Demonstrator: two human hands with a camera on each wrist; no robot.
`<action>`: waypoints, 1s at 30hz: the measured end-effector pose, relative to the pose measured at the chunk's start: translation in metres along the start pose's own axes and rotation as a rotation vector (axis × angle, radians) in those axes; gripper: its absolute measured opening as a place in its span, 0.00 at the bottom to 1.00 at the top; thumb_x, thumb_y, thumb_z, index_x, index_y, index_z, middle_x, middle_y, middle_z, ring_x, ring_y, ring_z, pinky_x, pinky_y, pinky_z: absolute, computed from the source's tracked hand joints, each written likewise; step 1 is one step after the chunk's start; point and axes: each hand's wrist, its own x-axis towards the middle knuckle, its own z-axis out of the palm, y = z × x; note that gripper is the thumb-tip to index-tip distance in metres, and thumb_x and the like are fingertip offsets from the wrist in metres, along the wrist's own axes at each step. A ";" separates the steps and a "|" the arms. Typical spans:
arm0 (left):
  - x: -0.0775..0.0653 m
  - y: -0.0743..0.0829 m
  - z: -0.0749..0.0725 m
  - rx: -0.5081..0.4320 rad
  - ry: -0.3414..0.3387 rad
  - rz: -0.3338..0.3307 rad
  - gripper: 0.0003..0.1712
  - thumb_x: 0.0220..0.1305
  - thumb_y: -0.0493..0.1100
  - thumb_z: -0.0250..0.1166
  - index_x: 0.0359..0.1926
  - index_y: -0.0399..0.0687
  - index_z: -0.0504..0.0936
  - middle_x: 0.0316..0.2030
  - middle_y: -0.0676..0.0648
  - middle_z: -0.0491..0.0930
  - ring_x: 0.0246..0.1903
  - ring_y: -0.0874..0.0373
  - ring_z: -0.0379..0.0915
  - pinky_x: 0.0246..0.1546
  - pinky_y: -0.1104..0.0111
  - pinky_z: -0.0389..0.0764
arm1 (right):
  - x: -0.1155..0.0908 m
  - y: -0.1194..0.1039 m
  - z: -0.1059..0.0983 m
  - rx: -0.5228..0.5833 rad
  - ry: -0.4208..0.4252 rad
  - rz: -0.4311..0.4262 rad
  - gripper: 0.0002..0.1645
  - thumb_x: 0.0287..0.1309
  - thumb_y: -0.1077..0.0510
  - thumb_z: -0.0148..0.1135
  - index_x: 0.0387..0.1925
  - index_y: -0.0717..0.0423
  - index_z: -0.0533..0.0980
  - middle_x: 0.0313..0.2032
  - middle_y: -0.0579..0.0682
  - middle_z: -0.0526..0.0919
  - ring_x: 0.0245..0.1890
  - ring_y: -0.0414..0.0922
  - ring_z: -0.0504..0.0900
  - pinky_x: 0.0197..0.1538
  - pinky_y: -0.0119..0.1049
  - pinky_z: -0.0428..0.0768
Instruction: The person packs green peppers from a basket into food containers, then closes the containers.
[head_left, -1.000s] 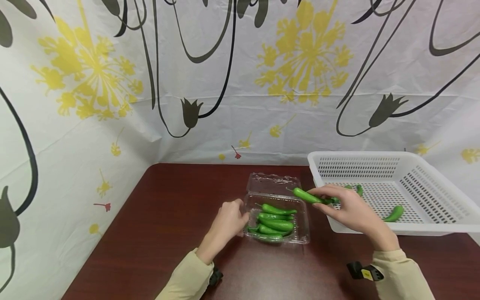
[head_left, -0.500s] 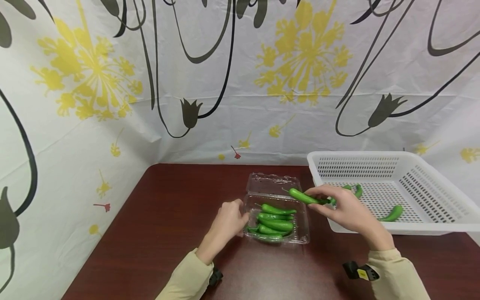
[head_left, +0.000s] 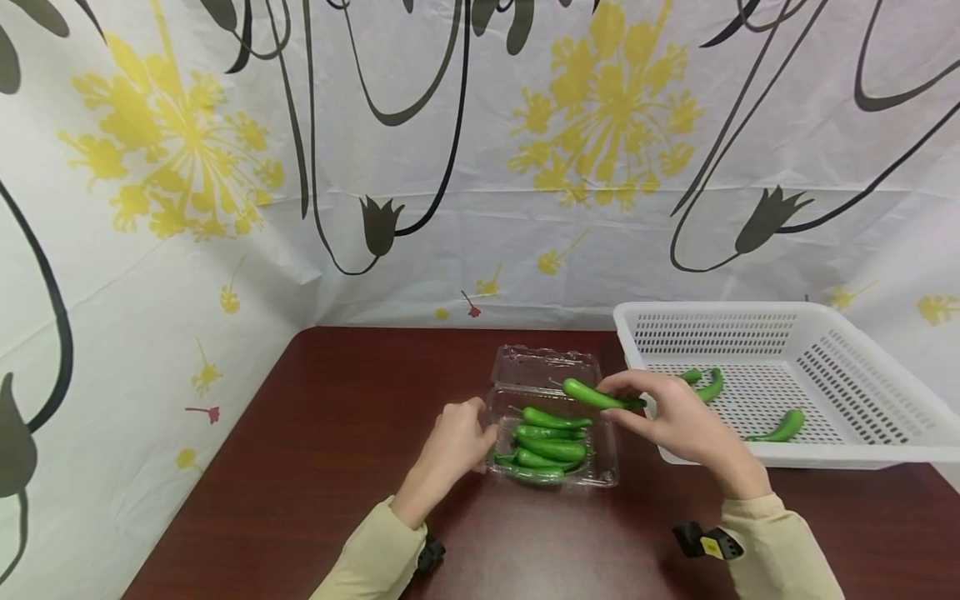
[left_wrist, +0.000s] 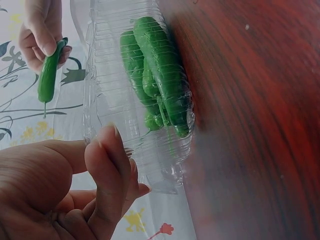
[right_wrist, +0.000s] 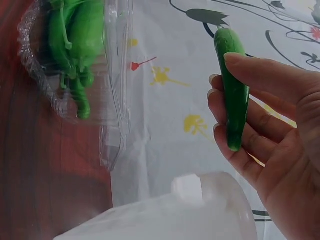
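My right hand [head_left: 678,412] pinches a green chili pepper [head_left: 588,395] between thumb and fingers. In the right wrist view the pepper [right_wrist: 240,105] lies across the fingers with the thumb on top. It is held over the right side of a clear plastic clamshell container [head_left: 609,454], whose lid [head_left: 543,367] is folded back. Several green peppers [head_left: 551,450] lie side by side inside. At the container's left side, my left hand [head_left: 452,437] grips its edge; in the left wrist view thumb and bent fingers [left_wrist: 107,160] meet at the clear rim.
To the right stands a white perforated basket [head_left: 840,454] with a few green peppers [head_left: 787,427] in it. Both sit on a dark red-brown table [head_left: 337,433]. Behind hangs a pale sheet [head_left: 435,167] printed with flowers.
My right hand has moved left with the pepper, away from the basket and over the container's edge. The left hand and the container have stayed in place.
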 end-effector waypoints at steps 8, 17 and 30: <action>0.001 0.001 0.001 -0.002 -0.004 -0.007 0.16 0.64 0.34 0.65 0.50 0.29 0.79 0.13 0.52 0.74 0.07 0.67 0.72 0.19 0.72 0.79 | 0.002 0.001 0.006 0.035 0.000 -0.003 0.20 0.47 0.68 0.77 0.43 0.52 0.83 0.35 0.36 0.84 0.33 0.33 0.81 0.39 0.26 0.78; 0.002 0.003 0.001 -0.009 -0.013 -0.011 0.15 0.64 0.34 0.65 0.50 0.28 0.78 0.13 0.52 0.73 0.07 0.66 0.73 0.16 0.72 0.78 | 0.004 -0.002 0.012 0.065 -0.006 0.009 0.20 0.49 0.69 0.76 0.45 0.53 0.83 0.35 0.37 0.84 0.33 0.33 0.80 0.35 0.29 0.79; 0.000 0.001 0.000 -0.001 -0.009 -0.016 0.17 0.64 0.34 0.65 0.52 0.28 0.78 0.12 0.52 0.73 0.07 0.66 0.72 0.18 0.71 0.79 | 0.011 -0.006 0.025 0.072 -0.011 -0.082 0.20 0.52 0.69 0.74 0.48 0.55 0.83 0.41 0.41 0.85 0.38 0.37 0.81 0.42 0.26 0.77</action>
